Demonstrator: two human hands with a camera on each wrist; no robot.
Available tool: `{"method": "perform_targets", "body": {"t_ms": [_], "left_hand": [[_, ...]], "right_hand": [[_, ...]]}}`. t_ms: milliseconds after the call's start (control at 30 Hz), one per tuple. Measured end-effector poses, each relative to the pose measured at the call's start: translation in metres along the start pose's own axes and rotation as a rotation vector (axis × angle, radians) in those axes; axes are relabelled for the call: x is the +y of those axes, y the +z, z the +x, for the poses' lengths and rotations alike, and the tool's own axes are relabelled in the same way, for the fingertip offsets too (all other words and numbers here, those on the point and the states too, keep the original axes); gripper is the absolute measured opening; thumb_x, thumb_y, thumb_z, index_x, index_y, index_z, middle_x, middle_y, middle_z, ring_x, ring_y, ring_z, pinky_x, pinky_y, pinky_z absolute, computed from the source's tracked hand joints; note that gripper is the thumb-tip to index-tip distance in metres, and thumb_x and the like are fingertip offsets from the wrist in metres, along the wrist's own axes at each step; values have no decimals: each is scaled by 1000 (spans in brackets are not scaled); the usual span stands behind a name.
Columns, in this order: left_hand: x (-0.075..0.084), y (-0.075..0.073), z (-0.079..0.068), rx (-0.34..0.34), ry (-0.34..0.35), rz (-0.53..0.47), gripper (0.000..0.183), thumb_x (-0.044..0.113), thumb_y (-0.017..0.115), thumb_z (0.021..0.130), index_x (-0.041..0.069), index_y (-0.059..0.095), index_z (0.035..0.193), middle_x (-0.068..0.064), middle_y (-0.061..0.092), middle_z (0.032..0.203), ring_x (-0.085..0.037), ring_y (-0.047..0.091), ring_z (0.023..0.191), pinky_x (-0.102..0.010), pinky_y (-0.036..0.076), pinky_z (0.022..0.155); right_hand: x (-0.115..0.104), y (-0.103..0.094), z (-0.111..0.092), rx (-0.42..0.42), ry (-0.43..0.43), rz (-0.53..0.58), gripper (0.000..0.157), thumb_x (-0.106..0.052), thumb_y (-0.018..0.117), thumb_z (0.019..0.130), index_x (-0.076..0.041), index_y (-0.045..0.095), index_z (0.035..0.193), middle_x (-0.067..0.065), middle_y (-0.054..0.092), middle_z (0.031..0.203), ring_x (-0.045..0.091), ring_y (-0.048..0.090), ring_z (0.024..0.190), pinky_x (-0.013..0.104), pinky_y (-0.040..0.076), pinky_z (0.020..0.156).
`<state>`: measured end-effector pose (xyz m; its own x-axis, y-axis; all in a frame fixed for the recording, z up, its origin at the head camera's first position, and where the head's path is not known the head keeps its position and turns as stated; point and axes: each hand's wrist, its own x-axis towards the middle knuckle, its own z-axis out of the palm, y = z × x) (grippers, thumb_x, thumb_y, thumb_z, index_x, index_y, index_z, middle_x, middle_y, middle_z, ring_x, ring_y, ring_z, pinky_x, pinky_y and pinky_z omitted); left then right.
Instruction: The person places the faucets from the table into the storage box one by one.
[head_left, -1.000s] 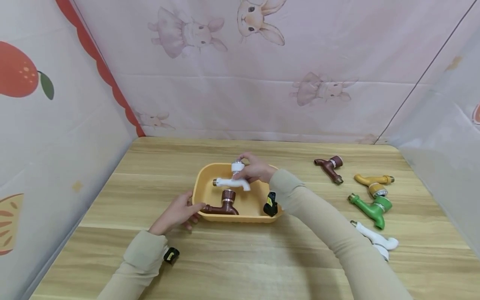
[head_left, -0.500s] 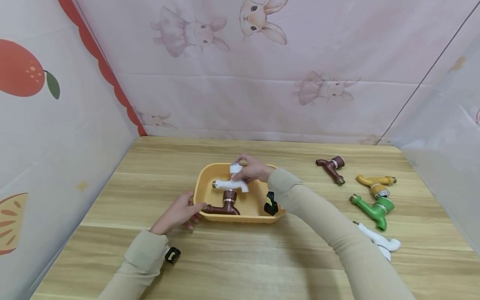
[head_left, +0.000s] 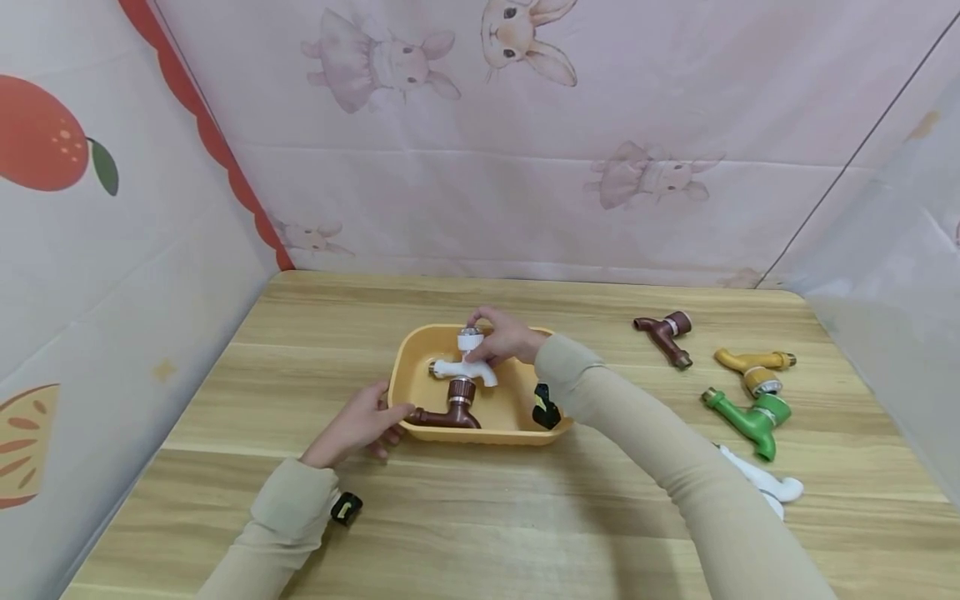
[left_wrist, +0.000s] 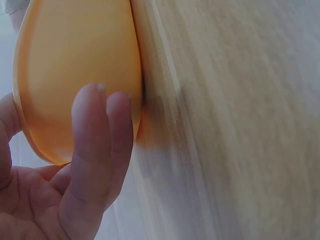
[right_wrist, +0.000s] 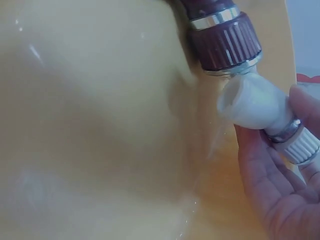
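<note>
My right hand (head_left: 504,337) grips a white faucet (head_left: 459,369) by its neck and ribbed knob, inside a yellow plastic basin (head_left: 517,435). Below it in the basin lies a dark red faucet (head_left: 448,418) with a ribbed knob (right_wrist: 227,42). In the right wrist view the white spout (right_wrist: 257,102) is right at that red knob. My left hand (head_left: 362,423) holds the basin's left front corner, thumb over the rim. From the left wrist, the fingers (left_wrist: 90,135) show along the basin's outer wall (left_wrist: 85,55).
On the right side of the wooden table (head_left: 480,517) lie another dark red faucet (head_left: 664,335), a yellow faucet (head_left: 753,367), a green faucet (head_left: 750,421) and a second white faucet (head_left: 768,483), partly behind the right sleeve (head_left: 660,450). Printed cloth walls (head_left: 465,208) enclose the table.
The white faucet, held in my right hand, has moved slightly down and left within the basin, closer to the dark red faucet. My left hand keeps its place on the rim.
</note>
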<state>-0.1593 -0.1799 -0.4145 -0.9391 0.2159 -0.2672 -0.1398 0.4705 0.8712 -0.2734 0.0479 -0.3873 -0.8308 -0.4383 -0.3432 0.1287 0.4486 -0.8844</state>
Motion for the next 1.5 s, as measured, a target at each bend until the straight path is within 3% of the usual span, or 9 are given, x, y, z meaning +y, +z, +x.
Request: {"method": "perform_targets", "body": {"t_ms": [333, 533, 733, 1100, 1500], "left_hand": [[-2, 3, 2, -3, 13, 9, 43, 17, 58, 89, -1, 43, 125, -14, 60, 73, -24, 58, 59, -37, 54, 44], [-3, 4, 3, -2, 10, 8, 43, 17, 58, 89, -1, 44, 124, -14, 60, 73, -24, 58, 59, -37, 54, 44], [-2, 3, 3, -1, 22, 8, 43, 17, 58, 89, -2, 43, 125, -15, 59, 73, -24, 58, 59, -37, 54, 44], [1, 2, 1, -11, 16, 7, 45, 18, 57, 89, -3, 41, 126, -16, 60, 74, -25, 58, 60, -37, 54, 45], [-1, 1, 1, 3, -5, 4, 43, 17, 58, 89, -3, 44, 124, -15, 59, 73, -26, 59, 60, -38, 55, 45]], "right_hand": [[3, 1, -2, 8, 16, -28, 45, 10, 66, 75, -7, 35, 103, 23, 49, 110, 30, 61, 85, 35, 57, 70], [3, -3, -6, 19, -3, -42, 34, 7, 65, 78, -5, 40, 97, 20, 53, 106, 26, 62, 78, 38, 56, 73], [1, -9, -10, 12, -29, -32, 26, 6, 62, 81, 0, 48, 102, 21, 58, 102, 35, 62, 84, 42, 54, 78], [-2, -20, -16, 17, 1, -15, 29, 0, 62, 82, 2, 49, 108, 29, 60, 102, 40, 60, 92, 45, 52, 82], [-6, -38, -31, -17, -67, 115, 36, -2, 61, 84, 5, 48, 117, 28, 56, 112, 44, 55, 100, 47, 50, 85]]}}
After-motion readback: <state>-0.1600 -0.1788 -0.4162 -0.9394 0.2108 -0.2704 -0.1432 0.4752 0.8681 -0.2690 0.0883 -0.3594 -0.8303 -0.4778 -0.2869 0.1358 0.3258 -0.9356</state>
